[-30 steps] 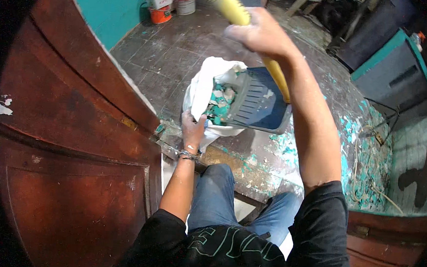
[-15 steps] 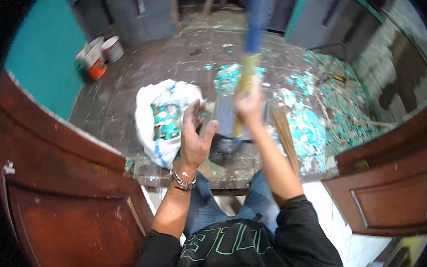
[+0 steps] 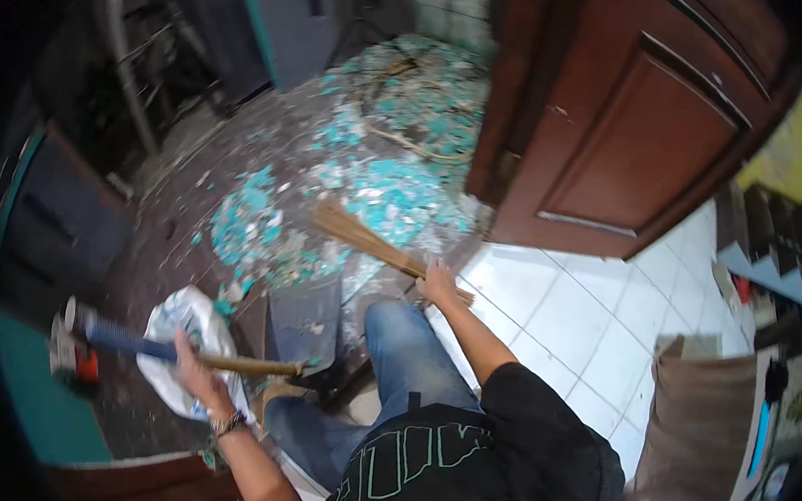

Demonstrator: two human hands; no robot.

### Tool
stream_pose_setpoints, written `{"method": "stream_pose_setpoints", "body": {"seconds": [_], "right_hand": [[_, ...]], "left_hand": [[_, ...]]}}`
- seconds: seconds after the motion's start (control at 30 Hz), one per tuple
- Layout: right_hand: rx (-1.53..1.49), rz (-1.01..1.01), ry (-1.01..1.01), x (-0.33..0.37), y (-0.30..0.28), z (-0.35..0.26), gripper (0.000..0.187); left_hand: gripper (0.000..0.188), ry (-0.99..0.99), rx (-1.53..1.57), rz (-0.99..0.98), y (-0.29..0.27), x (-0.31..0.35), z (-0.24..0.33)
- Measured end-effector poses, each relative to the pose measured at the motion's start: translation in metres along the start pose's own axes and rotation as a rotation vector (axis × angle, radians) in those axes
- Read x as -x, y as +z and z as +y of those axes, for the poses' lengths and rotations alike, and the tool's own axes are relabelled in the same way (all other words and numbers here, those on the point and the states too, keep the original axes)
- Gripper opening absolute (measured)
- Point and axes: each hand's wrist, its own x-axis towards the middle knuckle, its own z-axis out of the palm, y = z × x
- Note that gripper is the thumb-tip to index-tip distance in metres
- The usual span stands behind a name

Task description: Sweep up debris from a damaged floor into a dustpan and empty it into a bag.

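My left hand (image 3: 195, 373) is closed round the long blue-and-yellow handle of a dustpan. The grey pan of this dustpan (image 3: 303, 318) rests on the dark floor in front of my knees, and its handle lies slanted out to the left. A white sack (image 3: 165, 385) stands partly behind the handle and my hand, so its contents are mostly hidden. On the right, my right hand (image 3: 438, 282) grips a stick broom (image 3: 365, 236) near its narrow end. The bristles point left, beside the spread of turquoise and white chips (image 3: 391, 190).
Another heap of turquoise flakes (image 3: 247, 218) lies beyond the dustpan, and a pale hose (image 3: 416, 147) runs through the far debris. A brown wooden door (image 3: 642, 141) stands at the right above white tiles (image 3: 563, 302). Paint buckets (image 3: 73, 354) are at the left.
The dustpan's handle has passed from my right hand to my left and tipped from upright to leaning left. My right hand has taken hold of the broom. The view has turned right.
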Motion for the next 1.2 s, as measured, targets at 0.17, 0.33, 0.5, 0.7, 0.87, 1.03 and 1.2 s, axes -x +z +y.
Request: {"method": "stream_pose_setpoints", "body": {"seconds": [0.17, 0.33, 0.5, 0.7, 0.87, 1.03, 1.2], "right_hand": [[0.521, -0.055, -0.01, -0.021, -0.006, 0.113, 0.081], [0.447, -0.06, 0.069, -0.054, 0.032, 0.161, 0.052], [0.272, -0.044, -0.054, -0.003, 0.038, 0.102, 0.041], [0.162, -0.265, -0.107, 0.042, 0.043, 0.075, 0.05], [0.238, -0.397, -0.183, 0.042, 0.073, 0.052, 0.048], [0.34, -0.532, -0.382, 0.014, 0.08, 0.044, 0.045], [0.659, -0.553, -0.406, 0.0, 0.086, 0.02, 0.042]], "left_hand": [[0.026, 0.218, -0.126, 0.009, 0.034, 0.052, -0.02], [0.018, 1.205, -0.901, -0.053, 0.032, 0.005, -0.086], [0.011, 0.249, -0.161, -0.055, 0.012, 0.003, -0.089], [0.015, 0.308, 0.04, 0.015, -0.042, 0.005, -0.06], [0.013, 0.53, -0.012, 0.024, -0.081, -0.017, 0.036], [0.015, 0.637, 0.011, -0.017, -0.091, -0.026, 0.129], [0.013, 0.681, 0.087, -0.032, -0.093, -0.052, 0.152]]}}
